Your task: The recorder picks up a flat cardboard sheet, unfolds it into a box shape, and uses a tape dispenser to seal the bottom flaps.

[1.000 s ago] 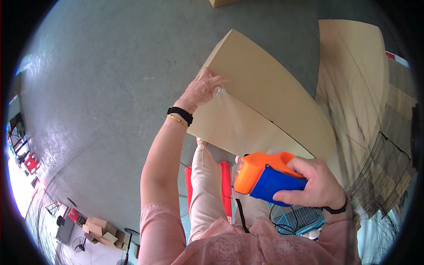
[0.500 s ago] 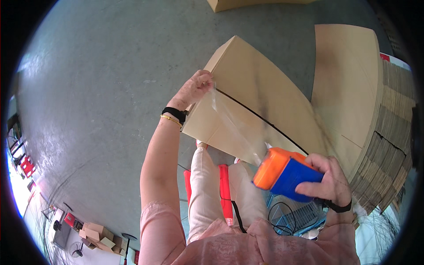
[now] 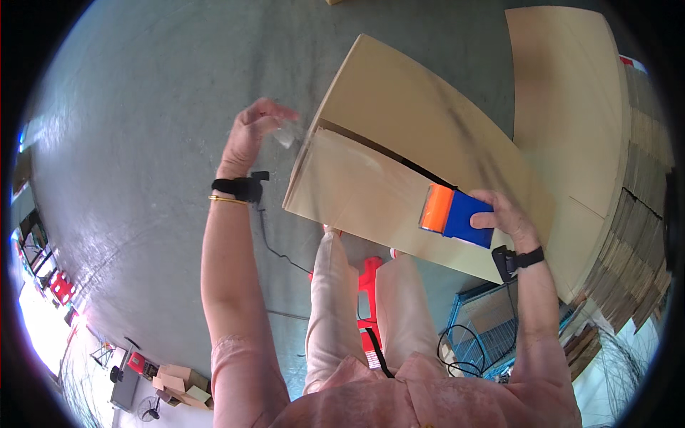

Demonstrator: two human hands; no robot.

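A large brown cardboard box lies in front of me, with a dark gap running between its two top flaps. My right hand grips an orange and blue tape dispenser over the near flap. Beyond the box's left edge, my left hand pinches the loose end of a strip of clear packing tape. From there the see-through strip seems to run across the box toward the dispenser; glare makes its exact path hard to follow.
A flat cardboard sheet and a tall stack of folded cardboard stand at the right. A red stool is between my legs. A blue wire basket with a black cable sits at lower right. Open cartons lie at lower left.
My left hand has moved left, off the box's edge, with the tape end. My right hand has brought the dispenser up and over the near flap. The view has shifted slightly.
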